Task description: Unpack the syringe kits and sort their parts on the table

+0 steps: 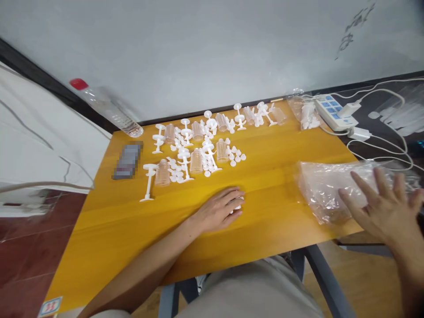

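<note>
My left hand rests palm down on the yellow table, its fingers curled round some small white plastic pieces that show only in part. Above a clear plastic bag, at the table's right side, my right hand is open with fingers spread; whether it touches the bag I cannot tell. Beyond my left hand stand two rows of white plastic plungers, clear ribbed barrels and clusters of small white nozzle-like pieces.
A clear bottle with a red cap leans at the back left, near a blurred phone-like object. A power strip with white cables and a small bag of white parts lie at the back right. Behind rises a whiteboard.
</note>
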A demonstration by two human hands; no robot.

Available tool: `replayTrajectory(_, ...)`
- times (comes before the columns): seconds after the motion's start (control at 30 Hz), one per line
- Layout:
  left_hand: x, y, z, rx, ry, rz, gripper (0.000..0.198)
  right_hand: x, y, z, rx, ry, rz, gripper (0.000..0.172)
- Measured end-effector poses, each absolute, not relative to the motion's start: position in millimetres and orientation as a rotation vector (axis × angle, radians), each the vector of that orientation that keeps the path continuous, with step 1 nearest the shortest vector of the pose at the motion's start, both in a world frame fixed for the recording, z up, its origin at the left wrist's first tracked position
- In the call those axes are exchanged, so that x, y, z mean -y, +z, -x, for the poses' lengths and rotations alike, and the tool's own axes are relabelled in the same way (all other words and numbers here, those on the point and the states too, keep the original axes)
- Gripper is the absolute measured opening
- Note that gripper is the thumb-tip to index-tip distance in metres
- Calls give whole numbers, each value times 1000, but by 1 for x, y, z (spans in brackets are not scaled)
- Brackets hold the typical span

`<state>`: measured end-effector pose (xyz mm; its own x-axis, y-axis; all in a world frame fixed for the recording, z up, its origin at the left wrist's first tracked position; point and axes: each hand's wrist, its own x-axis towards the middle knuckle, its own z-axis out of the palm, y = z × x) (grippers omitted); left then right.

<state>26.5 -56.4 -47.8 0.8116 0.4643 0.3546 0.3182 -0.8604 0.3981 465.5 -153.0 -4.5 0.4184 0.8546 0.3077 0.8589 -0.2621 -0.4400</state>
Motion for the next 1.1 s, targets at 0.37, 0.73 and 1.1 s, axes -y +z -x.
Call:
replayTrajectory(0.37,49,-47,-22,-591,661,-2638,33,120,-44,-479,1639,-118,2150,69)
replayTrajectory(0.73,83,-24,33,-1084,737,-2436,53,124,10,-315,1993,146,1482,29)
replayTrajectory(1.1,95,-43,41,-1165,714,-2436,29,71,-24,-243,2453,580,1354,27)
